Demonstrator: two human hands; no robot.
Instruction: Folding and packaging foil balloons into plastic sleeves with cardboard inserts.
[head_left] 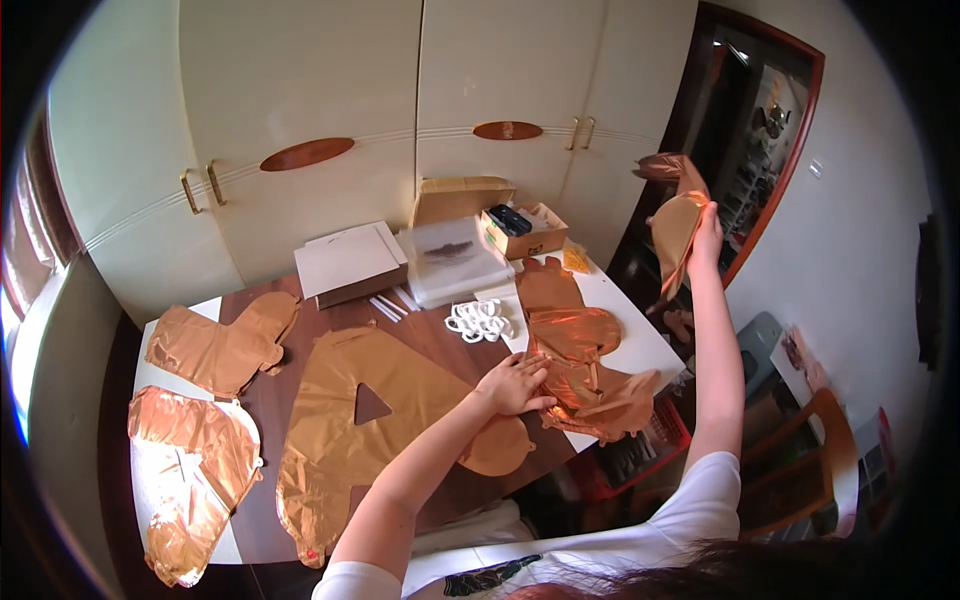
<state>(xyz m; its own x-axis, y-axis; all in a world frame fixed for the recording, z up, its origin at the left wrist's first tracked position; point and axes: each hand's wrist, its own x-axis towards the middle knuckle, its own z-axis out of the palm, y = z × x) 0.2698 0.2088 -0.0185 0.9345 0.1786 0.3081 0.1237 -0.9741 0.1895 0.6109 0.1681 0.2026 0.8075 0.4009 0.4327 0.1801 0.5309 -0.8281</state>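
Palm down, the left hand [515,385] rests at the near-left edge of a crumpled copper foil balloon [590,390], its fingers spread and laid on the foil without gripping. That balloon lies at the right end of the table [257,520], and part of it reaches past the edge. The right hand [707,240] is raised beyond the table's right side, closed around a folded copper foil balloon [678,235], which hangs clear of the surface in front of the doorway [735,150].

A large A-shaped balloon [325,430] lies flat across the middle, partly covered by the left forearm. At the left end are two more flat balloons, a bent one [215,345] toward the cabinet [300,80] and a shiny one [195,445] nearer the person, overhanging the table edge.

Toward the back sit a grey-white box [350,262], a few white sticks [390,307] just beside it, a translucent plastic bag [455,265], a heap of white rings [480,321], and a small cardboard box [540,240] with a black object [510,219] on top. Near that box lies a yellow packet [575,259].
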